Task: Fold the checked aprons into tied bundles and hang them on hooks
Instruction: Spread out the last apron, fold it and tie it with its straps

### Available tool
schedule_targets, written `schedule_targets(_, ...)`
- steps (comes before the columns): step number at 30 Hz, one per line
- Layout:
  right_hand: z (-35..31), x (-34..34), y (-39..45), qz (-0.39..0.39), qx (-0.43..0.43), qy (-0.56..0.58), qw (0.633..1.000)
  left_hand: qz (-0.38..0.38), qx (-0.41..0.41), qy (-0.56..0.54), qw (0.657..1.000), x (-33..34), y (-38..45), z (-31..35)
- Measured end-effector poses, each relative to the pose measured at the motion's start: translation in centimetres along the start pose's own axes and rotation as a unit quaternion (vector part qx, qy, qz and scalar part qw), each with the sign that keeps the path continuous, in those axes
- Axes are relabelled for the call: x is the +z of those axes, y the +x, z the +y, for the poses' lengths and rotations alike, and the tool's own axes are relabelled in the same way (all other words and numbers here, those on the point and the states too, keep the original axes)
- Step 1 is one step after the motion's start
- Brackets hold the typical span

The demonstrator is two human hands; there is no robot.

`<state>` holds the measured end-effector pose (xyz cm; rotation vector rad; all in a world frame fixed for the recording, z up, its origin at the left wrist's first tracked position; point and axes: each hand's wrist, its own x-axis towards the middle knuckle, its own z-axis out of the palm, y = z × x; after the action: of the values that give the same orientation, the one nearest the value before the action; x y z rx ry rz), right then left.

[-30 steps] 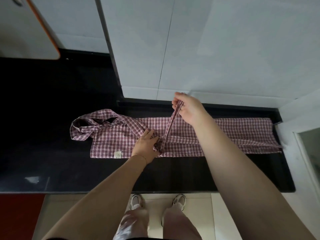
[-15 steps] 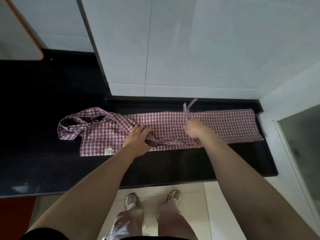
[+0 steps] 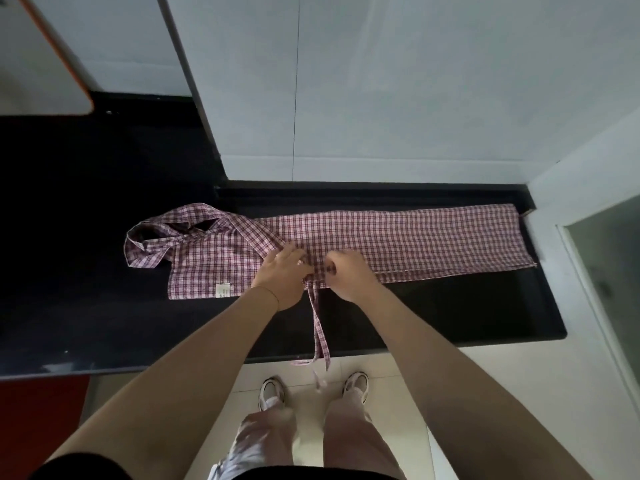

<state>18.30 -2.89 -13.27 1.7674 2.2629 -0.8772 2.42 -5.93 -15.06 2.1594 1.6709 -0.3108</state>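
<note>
A red-and-white checked apron (image 3: 398,240) lies folded into a long strip across the black counter (image 3: 104,327), its neck loop bunched at the left end. My left hand (image 3: 282,275) rests on the strip near its middle, fingers spread over the cloth. Beside it, my right hand (image 3: 346,275) has its fingers curled and grips the apron fabric at the near edge. Two apron ties (image 3: 320,334) run from between my hands toward me and hang over the counter's front edge.
White tiled wall (image 3: 381,98) rises right behind the counter, and a white ledge (image 3: 588,188) bounds it on the right. A board with an orange edge (image 3: 52,64) leans at the far left. Below the counter edge are pale floor tiles and my shoes.
My right hand let the raised tie down and moved left to the apron's middle, close to my left hand. The ties now hang over the front edge.
</note>
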Motion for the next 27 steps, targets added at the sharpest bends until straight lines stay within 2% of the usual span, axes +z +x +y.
schedule_targets(4,1.0,2.6,-0.6,0.030,-0.046,-0.116,0.992,-0.017,-0.011,0.000,1.000,0.9,-0.7,-0.3)
schedule_targets(10,2.5,3.2,-1.2,0.049,-0.054,-0.088,0.993,-0.040,-0.020,-0.036,0.998,1.1,-1.0,0.1)
schedule_targets(13,3.6,2.8,-1.4,0.041,-0.027,-0.064,0.997,-0.060,-0.009,-0.058,0.996,1.1,-0.8,1.1)
schedule_targets(16,5.9,2.0,-1.1,0.031,0.011,-0.051,0.998,-0.050,-0.001,-0.117,0.992,1.0,0.2,2.1)
schedule_targets(20,8.8,0.5,0.0,0.025,0.060,0.040,0.997,0.055,-0.050,-0.237,0.969,0.6,0.5,3.3)
schedule_targets(23,8.1,-0.3,0.7,0.057,0.086,-0.035,0.994,0.190,-0.129,-0.170,0.958,0.5,0.0,2.6)
schedule_targets(25,6.1,-0.3,1.1,0.099,0.031,-0.054,0.993,0.241,-0.201,-0.154,0.937,0.6,-0.3,1.5)
schedule_targets(27,3.6,0.3,1.7,0.109,-0.042,-0.004,0.993,0.224,-0.283,-0.216,0.907,0.4,-0.3,-0.1)
